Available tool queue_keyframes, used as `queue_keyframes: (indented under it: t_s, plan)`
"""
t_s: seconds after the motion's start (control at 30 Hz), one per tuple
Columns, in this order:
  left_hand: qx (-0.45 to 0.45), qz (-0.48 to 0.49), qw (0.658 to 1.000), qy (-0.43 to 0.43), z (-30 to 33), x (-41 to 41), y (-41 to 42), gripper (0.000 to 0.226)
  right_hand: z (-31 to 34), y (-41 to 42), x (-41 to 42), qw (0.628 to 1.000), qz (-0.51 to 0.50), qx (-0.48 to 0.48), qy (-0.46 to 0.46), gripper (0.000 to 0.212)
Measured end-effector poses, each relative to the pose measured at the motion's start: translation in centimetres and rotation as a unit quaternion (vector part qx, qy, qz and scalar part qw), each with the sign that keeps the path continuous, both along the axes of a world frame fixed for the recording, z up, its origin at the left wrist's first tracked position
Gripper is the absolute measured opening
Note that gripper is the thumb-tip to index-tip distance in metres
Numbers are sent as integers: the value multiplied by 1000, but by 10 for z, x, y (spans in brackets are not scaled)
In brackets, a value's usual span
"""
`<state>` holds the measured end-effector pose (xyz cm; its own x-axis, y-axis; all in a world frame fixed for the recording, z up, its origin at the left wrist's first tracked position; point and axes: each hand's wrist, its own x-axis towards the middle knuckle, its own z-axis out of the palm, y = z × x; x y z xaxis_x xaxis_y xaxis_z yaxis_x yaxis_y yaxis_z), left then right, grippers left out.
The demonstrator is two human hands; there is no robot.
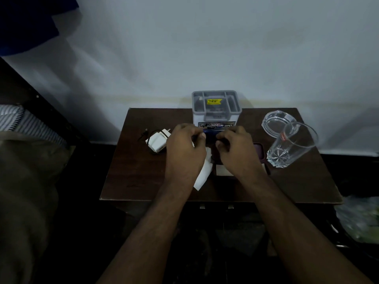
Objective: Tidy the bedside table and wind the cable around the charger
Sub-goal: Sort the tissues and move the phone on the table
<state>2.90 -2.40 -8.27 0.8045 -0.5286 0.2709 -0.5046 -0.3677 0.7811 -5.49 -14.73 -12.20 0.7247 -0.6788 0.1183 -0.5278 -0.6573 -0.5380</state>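
Observation:
A white charger (pixel 156 141) lies on the left part of the dark wooden bedside table (pixel 131 177), its black cable (pixel 143 135) loosely trailing beside it. My left hand (pixel 185 145) and my right hand (pixel 235 147) are both over the table's middle, each pinching one end of a small dark blue object (pixel 210 133), which I cannot identify. A crumpled white tissue (pixel 204 171) lies under my left hand. A purple item (pixel 260 150) shows partly behind my right hand.
A grey compartmented organiser box (pixel 216 107) stands at the table's back edge against the white wall. At the right are a glass ashtray (pixel 276 121) and a clear tumbler (pixel 291 145). A bed with striped fabric (pixel 24 121) lies to the left.

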Motion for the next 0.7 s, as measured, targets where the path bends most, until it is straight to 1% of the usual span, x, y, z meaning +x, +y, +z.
queue_keyframes:
  t_s: [0.1,0.17,0.3,0.37,0.5,0.7]
  plan:
    - [4,-1,999,35,-2,-3,-6,21,-8,-4,6,996,28,-46,74,26]
    - [9,-5,998,60,-6,-3,-7,26,-11,-5,10,993,38,-61,98,27]
    - [6,-24,995,97,-10,-3,-9,27,-14,-8,14,987,44,-62,142,29]
    - [11,-28,994,103,-10,-3,-10,28,-13,-8,14,987,42,-63,140,29]
    - [10,-34,995,97,-11,-3,-10,27,-3,-5,8,993,30,-70,90,26]
    - [18,-45,995,88,-7,-9,-8,26,16,1,-7,989,28,-131,60,26]
